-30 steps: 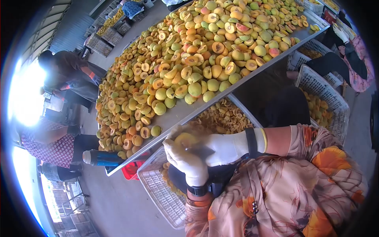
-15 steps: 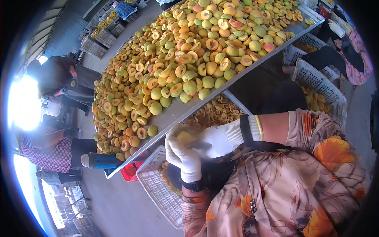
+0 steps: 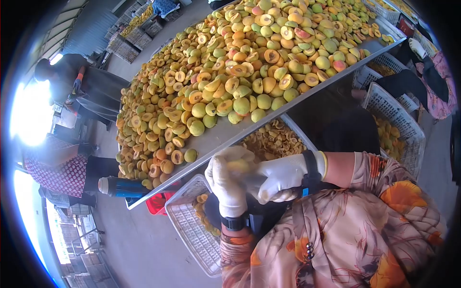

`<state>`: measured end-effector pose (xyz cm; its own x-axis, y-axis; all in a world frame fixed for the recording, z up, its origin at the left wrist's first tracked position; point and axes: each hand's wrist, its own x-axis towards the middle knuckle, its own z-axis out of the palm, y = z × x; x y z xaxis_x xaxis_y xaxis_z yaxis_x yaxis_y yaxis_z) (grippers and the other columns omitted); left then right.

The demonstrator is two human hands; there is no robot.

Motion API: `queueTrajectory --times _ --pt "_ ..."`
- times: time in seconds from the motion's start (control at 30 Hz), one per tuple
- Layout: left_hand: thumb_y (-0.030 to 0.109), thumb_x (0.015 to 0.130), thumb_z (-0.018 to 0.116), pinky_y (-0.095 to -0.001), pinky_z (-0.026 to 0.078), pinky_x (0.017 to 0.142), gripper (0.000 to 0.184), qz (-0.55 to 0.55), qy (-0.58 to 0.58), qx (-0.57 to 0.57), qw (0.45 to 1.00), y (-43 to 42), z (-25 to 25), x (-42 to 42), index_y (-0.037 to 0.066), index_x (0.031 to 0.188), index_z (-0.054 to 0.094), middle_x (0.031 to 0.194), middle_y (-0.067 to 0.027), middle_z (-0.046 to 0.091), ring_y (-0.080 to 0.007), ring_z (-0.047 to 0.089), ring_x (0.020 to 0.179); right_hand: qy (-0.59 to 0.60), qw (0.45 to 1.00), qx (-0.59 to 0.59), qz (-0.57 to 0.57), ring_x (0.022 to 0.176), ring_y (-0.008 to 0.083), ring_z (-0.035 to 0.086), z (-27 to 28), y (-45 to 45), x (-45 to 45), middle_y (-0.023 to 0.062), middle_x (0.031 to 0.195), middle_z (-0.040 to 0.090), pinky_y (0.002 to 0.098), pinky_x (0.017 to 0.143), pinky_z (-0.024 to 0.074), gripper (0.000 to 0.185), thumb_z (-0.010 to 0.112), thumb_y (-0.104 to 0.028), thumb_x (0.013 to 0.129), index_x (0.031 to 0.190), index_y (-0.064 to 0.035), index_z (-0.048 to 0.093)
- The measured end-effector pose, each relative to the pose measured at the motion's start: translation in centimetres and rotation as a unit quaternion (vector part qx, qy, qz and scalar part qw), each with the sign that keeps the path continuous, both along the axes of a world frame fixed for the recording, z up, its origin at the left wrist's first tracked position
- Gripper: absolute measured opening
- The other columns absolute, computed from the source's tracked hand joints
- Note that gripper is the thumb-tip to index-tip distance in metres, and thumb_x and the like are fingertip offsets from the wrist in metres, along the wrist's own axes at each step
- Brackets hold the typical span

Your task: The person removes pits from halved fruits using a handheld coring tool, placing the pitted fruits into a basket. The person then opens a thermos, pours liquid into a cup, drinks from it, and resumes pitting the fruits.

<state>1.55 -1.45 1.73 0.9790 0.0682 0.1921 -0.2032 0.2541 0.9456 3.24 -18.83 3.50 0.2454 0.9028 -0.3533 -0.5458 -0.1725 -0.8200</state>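
My left hand point(image 3: 226, 185), in a white glove with a black band at the wrist, is wrapped round a yellow fruit point(image 3: 238, 166). My right hand point(image 3: 281, 176), also gloved in white, is closed right beside the fruit; what its fingers hold is blurred. Both hands are above my lap, at the near edge of a metal table point(image 3: 218, 139) heaped with halved and whole fruit point(image 3: 240, 72). Below the table edge, just behind my hands, a crate holds peelings point(image 3: 276, 139). Another white crate point(image 3: 194, 235) with fruit pieces stands to the left of my legs.
A blue cylinder point(image 3: 122, 186) juts from the table's left corner, above a red container point(image 3: 156, 204). Two people stand at the left, one in dark clothes point(image 3: 79, 89), one in a dotted garment point(image 3: 60, 175). At right are a white crate point(image 3: 401, 129) and a seated person's gloved hand point(image 3: 417, 47).
My right hand has turned, and its fingers now show curled below the fruit. The person in dark clothes at the left has shifted their arms. The camera view has moved slightly.
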Motion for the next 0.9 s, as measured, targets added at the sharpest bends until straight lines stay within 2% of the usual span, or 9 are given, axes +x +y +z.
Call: queueTrajectory --times 0.03,0.2,0.33,0.47,0.57,0.63,0.7,0.83,0.9 --pt "0.048 0.103 0.053 -0.0338 0.053 0.064 0.052 -0.006 -0.005 0.015 1.000 0.1 0.0 -0.1 -0.002 0.101 0.064 0.086 -0.0180 0.068 -0.0230 0.063 0.069 0.003 1.000 0.019 -0.001 0.040 0.0084 0.038 0.8 -0.2 0.1 -0.0003 0.053 0.042 0.0247 0.037 0.0285 0.012 0.063 -0.011 0.090 0.086 -0.0042 0.054" --pt "0.048 0.099 0.056 -0.0334 0.057 0.070 0.056 -0.034 -0.011 0.022 0.999 0.3 -0.1 -0.4 -0.007 0.101 0.069 0.087 -0.0166 0.072 -0.0217 0.069 0.075 0.116 0.989 0.087 0.043 0.039 0.0076 0.035 -0.9 -0.6 0.2 -0.0002 0.053 0.040 0.0240 0.035 0.0270 0.014 0.063 -0.011 0.088 0.085 -0.0021 0.053" --pt "0.032 0.093 0.056 -0.0317 0.056 0.068 0.040 -0.011 -0.015 -0.026 0.999 -0.8 -0.6 -0.6 -0.005 0.100 0.068 0.086 -0.0145 0.071 -0.0206 0.067 0.071 0.282 0.936 0.192 0.087 0.038 0.0072 0.034 -4.0 0.0 0.1 -0.0004 0.052 0.039 0.0236 0.034 0.0263 0.015 0.062 -0.011 0.088 0.085 -0.0014 0.052" --pt "0.026 0.094 0.054 -0.0297 0.053 0.065 0.036 -0.026 0.056 -0.018 0.998 -0.5 0.6 -1.1 -0.006 0.101 0.068 0.086 -0.0134 0.071 -0.0182 0.066 0.069 0.147 0.980 0.114 0.064 0.037 0.0049 0.031 -2.6 -0.4 -0.1 -0.0025 0.054 0.036 0.0231 0.032 0.0222 0.013 0.062 -0.013 0.086 0.085 -0.0071 0.051" --pt "0.040 0.102 0.050 -0.0311 0.055 0.065 0.049 0.013 0.055 0.019 0.998 0.1 -1.0 -1.1 -0.006 0.100 0.069 0.082 -0.0151 0.071 -0.0206 0.065 0.066 -0.048 0.998 0.024 0.039 0.037 0.0054 0.031 -1.9 -0.1 0.1 -0.0021 0.053 0.034 0.0237 0.032 0.0220 0.015 0.063 -0.014 0.086 0.084 -0.0050 0.050" --pt "0.047 0.103 0.050 -0.0333 0.056 0.066 0.055 0.016 0.052 0.021 0.998 -0.1 -0.3 -1.3 -0.005 0.100 0.068 0.082 -0.0168 0.070 -0.0225 0.066 0.067 0.079 0.992 0.075 0.068 0.037 0.0060 0.032 -1.8 0.0 0.0 -0.0013 0.053 0.036 0.0242 0.033 0.0238 0.016 0.063 -0.014 0.085 0.084 -0.0036 0.050" --pt "0.045 0.105 0.047 -0.0356 0.056 0.068 0.053 -0.024 0.046 -0.110 0.993 -0.4 -0.7 -1.2 -0.004 0.103 0.066 0.086 -0.0185 0.070 -0.0235 0.067 0.071 0.165 0.976 0.118 0.079 0.037 0.0079 0.035 -2.1 0.1 0.1 0.0009 0.053 0.040 0.0250 0.034 0.0281 0.017 0.065 -0.013 0.085 0.086 -0.0009 0.052" --pt "0.039 0.107 0.046 -0.0339 0.055 0.070 0.046 0.087 0.104 -0.146 0.980 0.0 0.7 -1.3 -0.003 0.103 0.066 0.090 -0.0163 0.070 -0.0218 0.067 0.076 0.101 0.982 0.148 0.055 0.037 0.0102 0.038 -2.2 0.8 0.4 0.0030 0.054 0.044 0.0261 0.034 0.0302 0.022 0.069 -0.015 0.086 0.088 0.0014 0.055" --pt "0.035 0.107 0.048 -0.0325 0.055 0.072 0.042 0.165 0.044 -0.013 0.985 2.8 0.1 -2.2 -0.002 0.104 0.067 0.091 -0.0149 0.070 -0.0201 0.067 0.078 0.070 0.990 0.114 0.038 0.040 0.0099 0.041 -2.4 0.1 1.2 0.0029 0.056 0.048 0.0265 0.037 0.0332 0.019 0.070 -0.014 0.086 0.087 0.0001 0.057"
